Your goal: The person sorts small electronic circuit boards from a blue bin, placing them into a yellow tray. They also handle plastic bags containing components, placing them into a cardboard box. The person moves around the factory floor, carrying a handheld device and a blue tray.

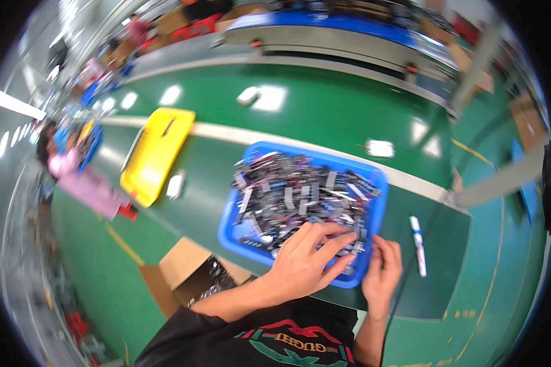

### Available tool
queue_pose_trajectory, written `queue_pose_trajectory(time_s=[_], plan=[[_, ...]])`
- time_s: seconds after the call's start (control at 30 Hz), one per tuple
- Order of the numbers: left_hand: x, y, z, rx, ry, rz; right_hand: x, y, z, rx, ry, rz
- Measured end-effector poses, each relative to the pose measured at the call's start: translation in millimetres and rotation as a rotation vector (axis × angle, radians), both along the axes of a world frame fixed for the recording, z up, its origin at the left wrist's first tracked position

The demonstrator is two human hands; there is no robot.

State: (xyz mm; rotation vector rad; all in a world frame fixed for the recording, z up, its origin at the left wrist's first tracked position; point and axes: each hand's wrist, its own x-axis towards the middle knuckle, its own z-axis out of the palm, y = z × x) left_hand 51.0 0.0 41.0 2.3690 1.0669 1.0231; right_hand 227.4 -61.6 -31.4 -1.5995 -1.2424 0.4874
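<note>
"Many small dark and silvery parts (288,199) are lying heaped in the blue tray (381,202), and the tray is sitting close to the near edge of the tabletop (208,183), toward its right end. What is worrying you?"

"Spilling, mostly. The heap is looking loose, so a hard sweep of the fingers could be sending pieces over the rim, then off the near edge."

"Could the tray itself be shifting?"

"Possibly, if the right hand (384,269) were pushing on it. That hand is resting or hovering just beside the tray's near right corner, fingers bending toward the thumb with little gap; whether it is touching the rim or gripping anything, I can't tell."

"And where are the parts lying relative to the left hand (315,254)?"

"Under and just beyond its fingertips. It is reaching over the near rim, with most of the heap spreading away toward the far and left rims. Its fingers are arching half open, the thumb standing apart from the forefinger; blur is hiding whether they are pinching a piece."

"Any other risk?"

"The marker pen (418,246) is lying near the right edge; a bump from the right wrist could be rolling it off."
</note>
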Motion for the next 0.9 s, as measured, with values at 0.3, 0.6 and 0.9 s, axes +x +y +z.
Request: queue_pose_trajectory(time_s=[0.3,0.6,0.9], plan=[[-235,62,-22,0.168,0.389,0.933,-7,-5,-39,0.032,0.001,0.028],[-370,178,-39,-0.032,0.459,0.914,-4,-2,-45,0.089,0.032,0.026],[-417,308,-111,-0.148,0.703,0.941,-6,3,-43,0.096,0.038,0.004]])
